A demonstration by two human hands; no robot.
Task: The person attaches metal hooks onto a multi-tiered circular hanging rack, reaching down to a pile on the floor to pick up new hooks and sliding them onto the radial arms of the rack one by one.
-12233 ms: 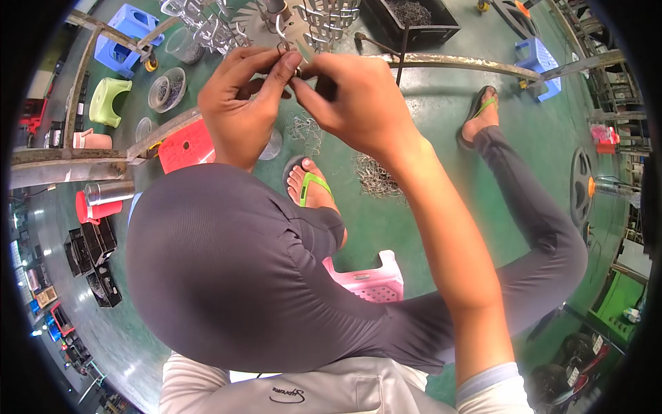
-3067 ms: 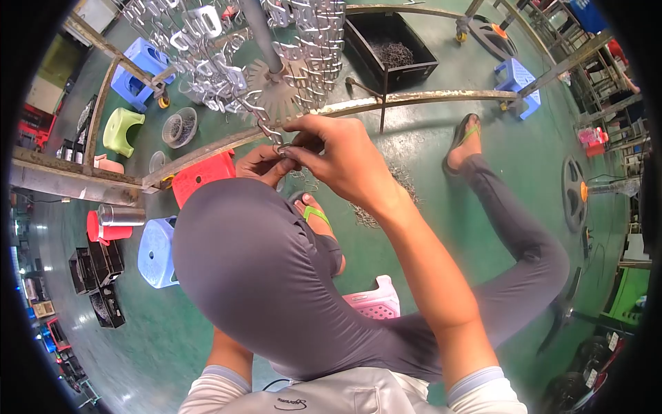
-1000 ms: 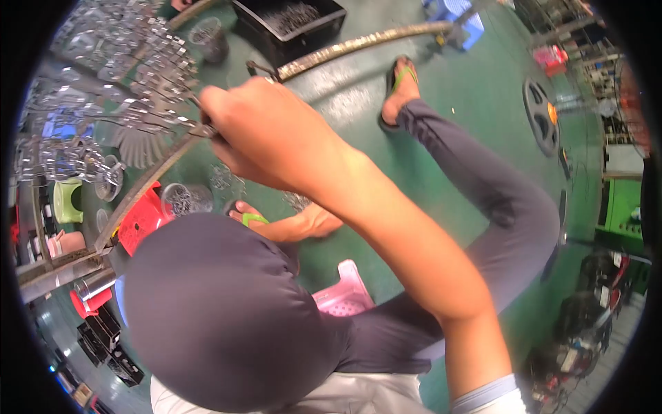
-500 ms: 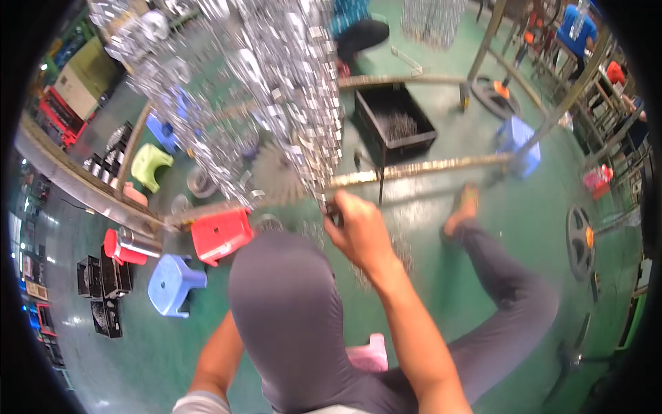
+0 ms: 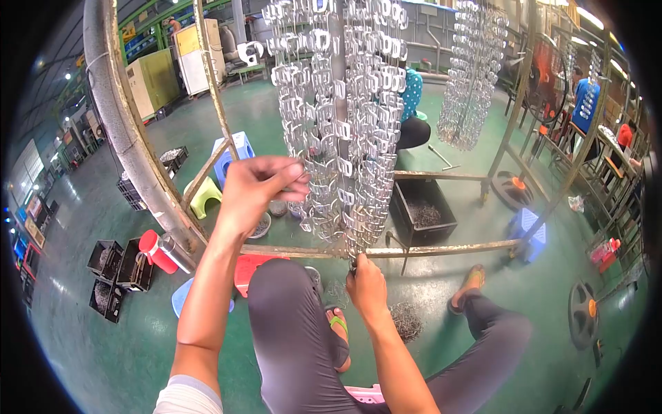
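Shiny metal clips (image 5: pixel 338 131) hang in long dense strands around an upright rod in front of me. My left hand (image 5: pixel 265 190) is raised at the left side of the strands, its thumb and fingers pinched together. Whatever may be between those fingertips is too small to make out. Lower down, my right hand (image 5: pixel 367 286) is closed around the bottom end of the hanging rack (image 5: pixel 355 241), just below the frame's crossbar. A small dark part shows at its thumb.
A worn metal frame (image 5: pixel 455 248) surrounds the strands. Behind its crossbar sits a black bin (image 5: pixel 424 214) of small parts. Stools, including a red stool (image 5: pixel 252 272), stand near my knees. A loose pile of parts (image 5: pixel 405 323) lies on the floor. A person in teal (image 5: pixel 412 96) crouches behind.
My left hand has risen from behind my knee to the strands. The view has tilted up. The strands, blurred and swaying before, now hang nearly straight. My right hand stays at their bottom.
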